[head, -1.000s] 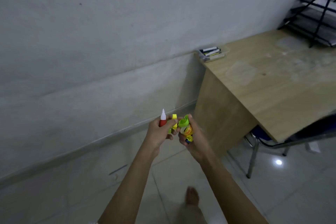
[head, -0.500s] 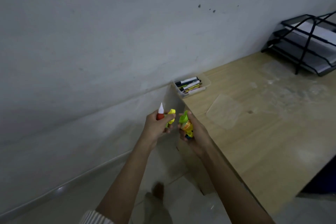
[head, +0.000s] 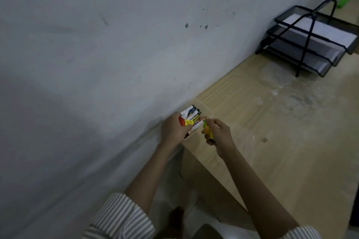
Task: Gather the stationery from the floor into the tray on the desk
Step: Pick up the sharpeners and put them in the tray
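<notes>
Hands now over tray.

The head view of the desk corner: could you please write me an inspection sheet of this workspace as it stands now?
Surface: wooden desk against the wall, with pale smears and a dark spot on its top.
Job's things: clear tray at the desk's corner, markers lying in it; red and yellow items in the left hand, green and orange item in the right.
Clutter: black mesh paper rack at the far end, holding white sheets.
Grippers: left hand over the tray, shut on its items; right hand beside the tray, shut on its item.
Cables: nothing seen.
Surroundings: scuffed white wall; tiled floor below.
</notes>
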